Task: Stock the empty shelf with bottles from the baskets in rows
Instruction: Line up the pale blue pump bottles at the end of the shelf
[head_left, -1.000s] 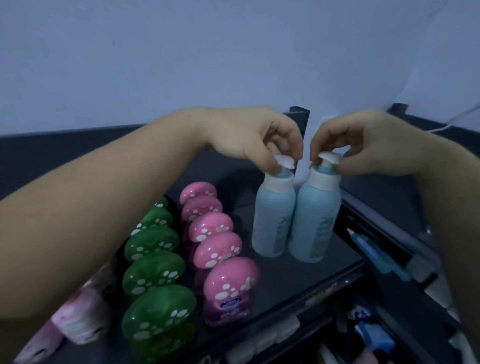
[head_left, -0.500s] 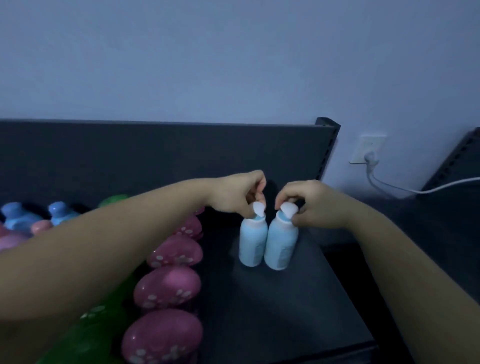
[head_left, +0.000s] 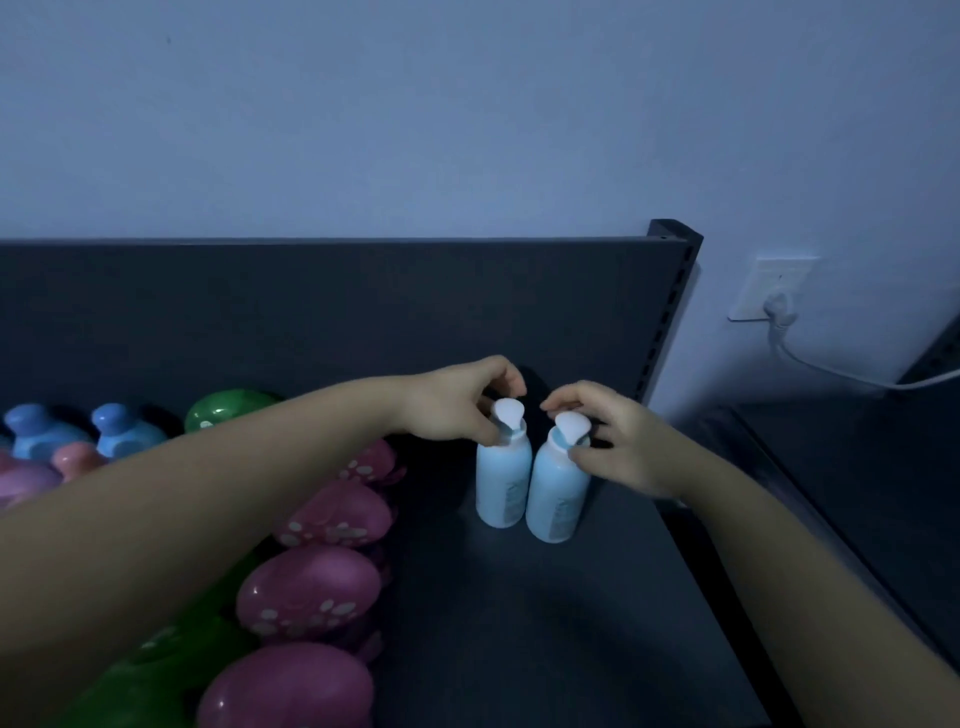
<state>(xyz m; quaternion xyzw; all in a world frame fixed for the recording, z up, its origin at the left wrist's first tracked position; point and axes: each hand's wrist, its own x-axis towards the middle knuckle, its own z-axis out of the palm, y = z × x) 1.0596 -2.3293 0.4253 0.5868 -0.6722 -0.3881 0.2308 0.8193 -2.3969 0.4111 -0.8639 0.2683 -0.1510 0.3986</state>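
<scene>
pale blue bottles, white-spotted pink bottles, dark shelf.

1. Plain pale wall, dim bluish light.
2. White socket on the wall at right, white cable trailing off right.
3. Dark slotted post stands just left of the socket.

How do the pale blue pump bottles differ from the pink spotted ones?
The pale blue pump bottles are tall, slim, with white pump heads; the pink spotted bottles are squat and domed. The pump bottles are a pair; the pink ones form a longer row. The left hand and right hand each grip a pump bottle's top; no hand holds a pink one. All stand on the shelf.
</scene>
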